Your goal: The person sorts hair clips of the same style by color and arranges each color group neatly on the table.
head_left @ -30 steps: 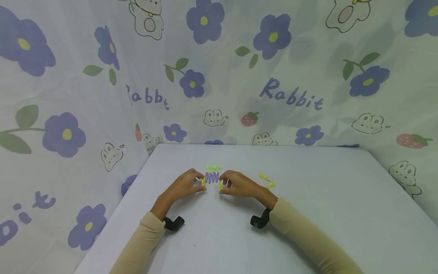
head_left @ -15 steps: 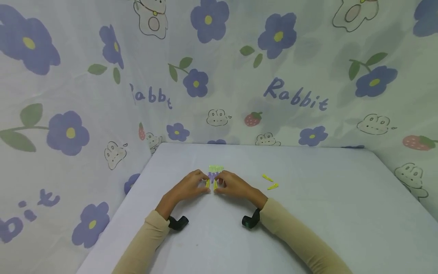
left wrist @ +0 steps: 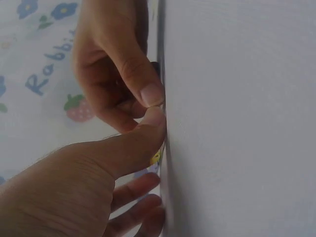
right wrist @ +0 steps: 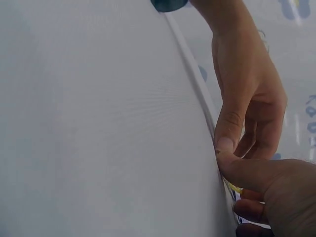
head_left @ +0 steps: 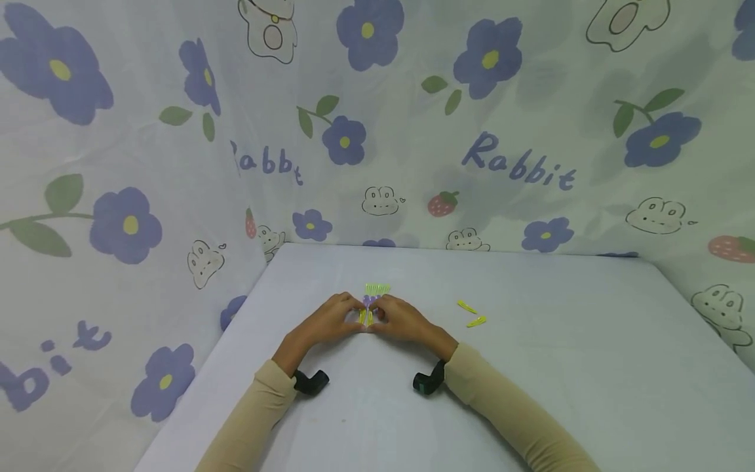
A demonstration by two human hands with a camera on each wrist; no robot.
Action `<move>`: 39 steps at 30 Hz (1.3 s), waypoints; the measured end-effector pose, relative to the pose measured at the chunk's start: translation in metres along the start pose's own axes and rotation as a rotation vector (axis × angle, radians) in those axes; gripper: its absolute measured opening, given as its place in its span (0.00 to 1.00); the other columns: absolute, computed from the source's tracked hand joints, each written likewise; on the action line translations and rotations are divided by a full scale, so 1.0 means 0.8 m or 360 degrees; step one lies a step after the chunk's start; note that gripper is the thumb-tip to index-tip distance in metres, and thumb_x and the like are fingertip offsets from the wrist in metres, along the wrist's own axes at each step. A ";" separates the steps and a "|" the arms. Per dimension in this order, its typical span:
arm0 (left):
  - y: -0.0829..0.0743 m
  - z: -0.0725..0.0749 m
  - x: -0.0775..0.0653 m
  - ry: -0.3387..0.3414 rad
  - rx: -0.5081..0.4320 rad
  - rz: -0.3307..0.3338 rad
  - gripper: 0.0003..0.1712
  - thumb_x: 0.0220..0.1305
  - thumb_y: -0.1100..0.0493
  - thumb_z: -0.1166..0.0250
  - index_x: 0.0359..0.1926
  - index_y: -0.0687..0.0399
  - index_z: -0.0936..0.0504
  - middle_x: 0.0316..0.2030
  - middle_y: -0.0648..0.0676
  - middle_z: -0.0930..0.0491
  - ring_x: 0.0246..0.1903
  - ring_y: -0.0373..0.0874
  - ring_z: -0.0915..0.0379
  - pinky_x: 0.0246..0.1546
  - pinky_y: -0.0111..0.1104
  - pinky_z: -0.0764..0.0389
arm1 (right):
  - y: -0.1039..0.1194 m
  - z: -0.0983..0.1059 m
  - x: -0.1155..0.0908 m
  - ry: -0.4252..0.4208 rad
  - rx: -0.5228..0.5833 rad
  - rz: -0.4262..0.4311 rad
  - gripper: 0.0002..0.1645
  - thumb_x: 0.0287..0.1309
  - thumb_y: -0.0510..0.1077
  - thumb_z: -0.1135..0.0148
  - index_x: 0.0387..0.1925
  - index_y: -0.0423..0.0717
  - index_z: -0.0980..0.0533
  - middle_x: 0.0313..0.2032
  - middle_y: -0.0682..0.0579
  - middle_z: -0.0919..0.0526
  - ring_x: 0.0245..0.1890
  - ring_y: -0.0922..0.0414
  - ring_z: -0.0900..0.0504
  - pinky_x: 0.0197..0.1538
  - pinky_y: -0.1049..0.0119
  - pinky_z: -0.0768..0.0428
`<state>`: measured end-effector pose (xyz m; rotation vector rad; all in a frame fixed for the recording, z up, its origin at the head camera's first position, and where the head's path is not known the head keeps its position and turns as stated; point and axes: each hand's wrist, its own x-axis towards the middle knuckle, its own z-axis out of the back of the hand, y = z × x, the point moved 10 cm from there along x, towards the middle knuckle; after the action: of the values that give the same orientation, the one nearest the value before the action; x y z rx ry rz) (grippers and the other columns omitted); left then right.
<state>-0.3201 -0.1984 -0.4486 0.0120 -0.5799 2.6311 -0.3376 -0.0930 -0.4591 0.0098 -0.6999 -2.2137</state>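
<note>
Low on the white table, both hands meet at the thumb tips. My left hand (head_left: 326, 322) pinches yellow hair clips (head_left: 362, 317) lengthwise between thumb and fingers. Close beside them, my right hand (head_left: 407, 320) pinches another yellow clip (head_left: 370, 318) in the same way; how many each holds cannot be told. Just beyond the fingers lies a row of purple hair clips (head_left: 373, 299), partly covered by the hands. Behind it is a row of light green hair clips (head_left: 377, 288). In the left wrist view only a bit of yellow clip (left wrist: 156, 157) shows under the thumb.
Two loose yellow clips, one farther back (head_left: 467, 307) and one nearer (head_left: 476, 322), lie right of the right hand. The white table (head_left: 560, 367) backs onto a hanging cloth (head_left: 407, 144) with flowers and rabbits. Each wrist carries a black camera.
My hands have come together, bringing the yellow clips from a clear gap to almost side by side. They now cover more of the purple row. The head view has shifted slightly.
</note>
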 end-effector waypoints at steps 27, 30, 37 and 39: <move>0.000 -0.002 -0.001 0.0004 0.0046 -0.0068 0.28 0.62 0.48 0.29 0.60 0.55 0.19 0.52 0.54 0.20 0.54 0.49 0.26 0.58 0.46 0.25 | -0.003 -0.001 -0.003 -0.0064 0.0008 -0.0002 0.28 0.56 0.56 0.28 0.53 0.45 0.20 0.36 0.58 0.23 0.34 0.64 0.27 0.37 0.71 0.26; 0.000 -0.003 -0.001 0.0003 0.0050 -0.0061 0.27 0.62 0.49 0.29 0.59 0.55 0.19 0.51 0.54 0.20 0.54 0.49 0.26 0.57 0.46 0.24 | -0.002 -0.001 -0.004 -0.0066 0.0007 0.0006 0.27 0.57 0.56 0.28 0.52 0.45 0.20 0.36 0.58 0.24 0.34 0.64 0.27 0.37 0.71 0.26; 0.004 -0.004 -0.001 0.0010 0.0028 -0.0010 0.27 0.62 0.48 0.29 0.60 0.52 0.19 0.52 0.52 0.22 0.55 0.49 0.27 0.59 0.45 0.25 | -0.002 0.000 -0.003 -0.0094 -0.0024 0.0027 0.30 0.57 0.56 0.28 0.56 0.46 0.21 0.36 0.58 0.24 0.33 0.65 0.28 0.37 0.72 0.26; 0.005 -0.004 0.000 0.0009 0.0019 -0.0005 0.27 0.63 0.48 0.29 0.60 0.51 0.19 0.52 0.52 0.22 0.55 0.49 0.28 0.59 0.46 0.25 | -0.002 0.000 -0.003 -0.0088 -0.0017 0.0032 0.31 0.57 0.56 0.28 0.58 0.47 0.22 0.36 0.58 0.24 0.33 0.64 0.28 0.36 0.72 0.26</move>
<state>-0.3210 -0.2002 -0.4533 0.0094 -0.5615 2.6308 -0.3373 -0.0907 -0.4607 -0.0637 -0.7154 -2.2053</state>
